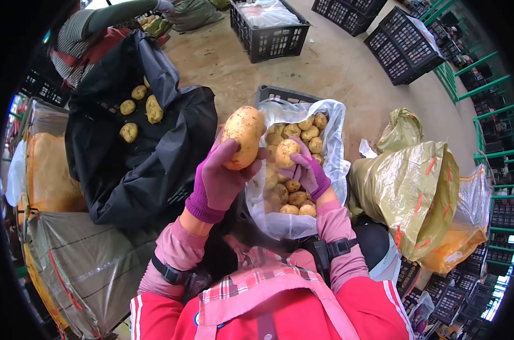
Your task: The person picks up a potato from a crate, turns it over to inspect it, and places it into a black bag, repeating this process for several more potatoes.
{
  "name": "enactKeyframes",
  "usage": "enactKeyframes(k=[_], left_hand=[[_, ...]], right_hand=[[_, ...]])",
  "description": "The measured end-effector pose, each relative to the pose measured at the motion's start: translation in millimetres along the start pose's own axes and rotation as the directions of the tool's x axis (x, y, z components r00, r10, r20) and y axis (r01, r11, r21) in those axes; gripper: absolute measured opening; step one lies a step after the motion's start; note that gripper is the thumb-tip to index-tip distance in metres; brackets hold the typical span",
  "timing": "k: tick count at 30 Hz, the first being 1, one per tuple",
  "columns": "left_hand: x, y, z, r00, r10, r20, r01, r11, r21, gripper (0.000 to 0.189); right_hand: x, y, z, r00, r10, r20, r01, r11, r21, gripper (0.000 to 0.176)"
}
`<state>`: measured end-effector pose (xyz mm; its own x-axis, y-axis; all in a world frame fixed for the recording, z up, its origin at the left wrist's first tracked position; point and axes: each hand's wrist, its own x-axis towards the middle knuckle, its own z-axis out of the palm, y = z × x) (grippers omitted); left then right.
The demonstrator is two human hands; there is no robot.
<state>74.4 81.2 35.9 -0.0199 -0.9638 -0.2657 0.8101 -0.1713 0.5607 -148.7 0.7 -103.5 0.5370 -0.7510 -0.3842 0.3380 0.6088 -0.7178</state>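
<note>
Raised before my chest, my left hand [217, 175] in a purple glove is closed round a large potato [244, 136] with brown specks. My right hand [309, 173], gloved alike, grips a smaller round potato [287, 153] lower down, above the crate. Beneath it lies a black plastic crate [285, 93] lined with a white mesh sheet [332, 122]. Several potatoes [298, 198] fill the part of the crate that shows; my left hand and its potato hide some of the left side.
At left, a black cloth sack [149, 187] lies spread with several potatoes [129, 132] on it. Olive woven sacks [404, 187] stand at right, a grey-wrapped bundle [87, 266] at lower left. Black crates [274, 42] stand farther back. Another person [92, 39] works at upper left.
</note>
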Motion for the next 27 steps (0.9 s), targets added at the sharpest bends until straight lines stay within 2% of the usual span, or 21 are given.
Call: enactKeyframes(k=[3,6,10,11,14,15,16,18,20,21,22,23,24,26,27], left_hand=[[-0.3,-1.3,-4.7,0.998,-0.047,0.04,0.05,0.996,-0.074,0.06],[-1.2,-5.9,-9.2,0.992,-0.091,0.093,0.1,0.99,-0.101,0.066],[-14.9,-19.0,-15.3,0.942,-0.173,0.287,0.248,0.936,-0.251,0.068],[-20.7,-26.9,-16.3,0.948,-0.162,0.273,0.228,0.946,-0.23,0.068],[-37.6,-40.9,-20.3,0.991,0.014,0.133,-0.016,1.0,0.015,0.066],[-38.0,-46.5,-25.8,0.985,0.103,0.136,-0.124,0.98,0.159,0.064],[-36.6,-54.6,-35.0,0.97,0.192,0.149,-0.229,0.927,0.296,0.063],[-33.9,-68.1,-55.7,0.91,0.363,0.2,-0.412,0.732,0.543,0.06],[-36.1,-64.2,-63.7,0.922,0.213,0.323,-0.329,0.872,0.362,0.059],[-37.6,-60.1,-69.3,0.886,0.021,0.464,-0.054,0.997,0.057,0.059],[-42.3,-58.8,-66.2,0.824,-0.006,0.567,0.171,0.956,-0.238,0.062],[-47.0,-57.3,-62.9,0.75,-0.033,0.661,0.428,0.786,-0.447,0.065],[-53.4,-60.2,-57.0,0.84,-0.049,0.54,0.348,0.812,-0.469,0.068],[-74.0,-50.5,-25.2,0.964,-0.061,0.259,0.182,0.859,-0.478,0.073],[-76.2,-49.0,-24.9,0.949,-0.06,0.309,0.209,0.855,-0.475,0.07]], right_hand=[[-44.8,-41.4,46.6,0.933,-0.251,0.258,0.209,0.961,0.179,0.075],[-74.9,-60.0,76.3,0.875,-0.311,0.371,0.231,0.941,0.246,0.078],[-104.6,-54.5,107.9,0.872,-0.358,0.334,0.285,0.926,0.25,0.077],[-115.2,-56.8,119.4,0.896,-0.347,0.278,0.339,0.938,0.076,0.078],[-126.7,-47.8,122.4,0.912,-0.341,0.23,0.374,0.92,-0.12,0.077],[-131.2,-46.4,121.3,0.915,-0.333,0.227,0.378,0.906,-0.191,0.078],[-135.4,-46.0,119.3,0.919,-0.323,0.226,0.377,0.888,-0.262,0.078],[-139.6,-44.2,117.1,0.921,-0.322,0.218,0.382,0.85,-0.363,0.078],[-139.5,-42.0,121.9,0.913,-0.351,0.207,0.407,0.814,-0.414,0.077],[-144.2,-42.0,126.9,0.916,-0.337,0.216,0.395,0.849,-0.35,0.073],[-146.8,-41.5,132.4,0.92,-0.343,0.192,0.388,0.87,-0.304,0.071],[-148.0,-41.4,136.8,0.923,-0.348,0.166,0.381,0.888,-0.258,0.068],[-147.0,-40.4,139.8,0.927,-0.349,0.139,0.372,0.904,-0.211,0.066],[-136.8,-37.7,128.3,0.89,-0.453,0.055,0.406,0.731,-0.548,0.054],[-132.9,-35.2,129.0,0.866,-0.499,0.027,0.408,0.674,-0.615,0.052]])
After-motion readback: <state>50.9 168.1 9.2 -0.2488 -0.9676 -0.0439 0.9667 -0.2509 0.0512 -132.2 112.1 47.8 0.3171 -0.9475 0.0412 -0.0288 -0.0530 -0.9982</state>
